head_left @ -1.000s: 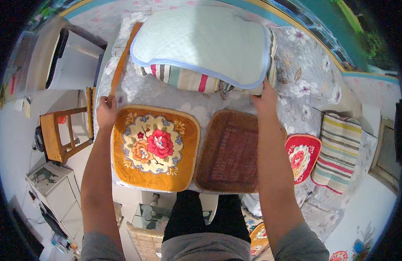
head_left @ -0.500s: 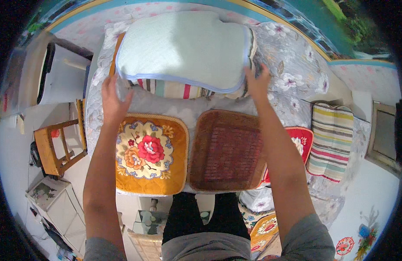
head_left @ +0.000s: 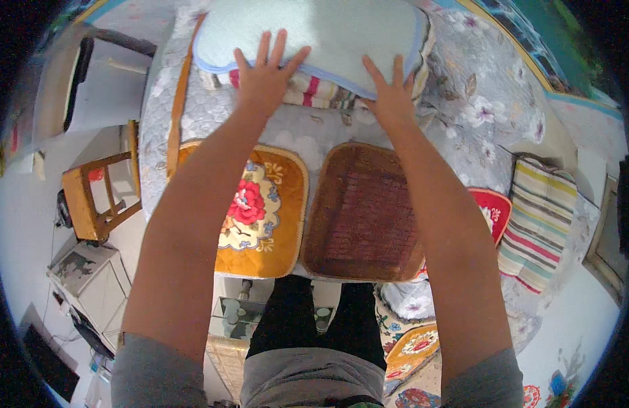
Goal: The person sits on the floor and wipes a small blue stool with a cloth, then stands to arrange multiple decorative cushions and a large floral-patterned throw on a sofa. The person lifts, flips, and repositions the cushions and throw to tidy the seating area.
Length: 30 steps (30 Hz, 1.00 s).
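Observation:
A pale mint folded towel-like cloth (head_left: 341, 41) with blue edging lies across the far part of the couch. Under its near edge shows a striped folded fabric (head_left: 311, 92). My left hand (head_left: 263, 78) rests on the cloth's near edge, fingers spread. Fingers apart too, my right hand (head_left: 394, 95) lies at its near right corner. Neither hand grips anything that I can see. Closer to me are a yellow seat mat with flowers (head_left: 287, 217), partly behind my left forearm, and a brown seat mat (head_left: 362, 211).
A red mat (head_left: 501, 207) and a striped folded fabric (head_left: 539, 224) are at the right of the grey flowered cover (head_left: 464, 136). An orange-brown strip (head_left: 181, 102) runs along the left. A wooden chair (head_left: 86, 204) and a white cabinet (head_left: 90, 272) stand farther left.
Both hands have come from the cloth's two sides onto its near edge, the left moving right and forward. My view has shifted, so the cloth sits higher in it.

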Available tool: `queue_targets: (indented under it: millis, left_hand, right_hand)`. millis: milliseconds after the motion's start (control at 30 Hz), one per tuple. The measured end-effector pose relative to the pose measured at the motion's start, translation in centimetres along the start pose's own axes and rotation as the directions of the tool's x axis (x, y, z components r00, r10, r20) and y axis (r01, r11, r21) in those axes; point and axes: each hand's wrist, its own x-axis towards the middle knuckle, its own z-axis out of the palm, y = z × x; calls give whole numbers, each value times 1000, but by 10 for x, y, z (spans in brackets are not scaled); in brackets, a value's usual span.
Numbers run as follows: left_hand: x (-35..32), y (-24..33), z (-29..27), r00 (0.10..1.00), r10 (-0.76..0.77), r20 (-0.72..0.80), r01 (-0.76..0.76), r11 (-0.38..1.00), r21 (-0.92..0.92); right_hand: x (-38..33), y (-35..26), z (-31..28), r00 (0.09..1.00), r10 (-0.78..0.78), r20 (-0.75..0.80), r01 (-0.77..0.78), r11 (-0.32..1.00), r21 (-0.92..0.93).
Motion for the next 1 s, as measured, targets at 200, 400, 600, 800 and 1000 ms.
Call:
queue_targets:
  millis: [200, 400, 600, 800, 1000]
  left_hand:
    - [-69, -22, -43, 992, -48, 113, 90, 910, -405]
    - [-260, -35, -54, 842, -487, 233, 540, 770, -340]
    - [-439, 57, -114, 739, -347, 577, 631, 655, -415]
    - [-464, 128, -160, 440, 162, 883, 657, 612, -440]
    - [-441, 53, -250, 627, -412, 661, 779, 318, -541]
  right_hand:
    - [-74, 16, -5, 973, 21, -228, 37, 968, 248]
    - [-271, -25, -10, 989, 111, 99, -137, 937, 321]
    - [-434, -71, -44, 833, -145, 534, -97, 912, 399]
    - [-392, -76, -80, 665, -193, 721, -198, 886, 419]
    - [-292, -5, -106, 788, 5, 616, -468, 655, 593]
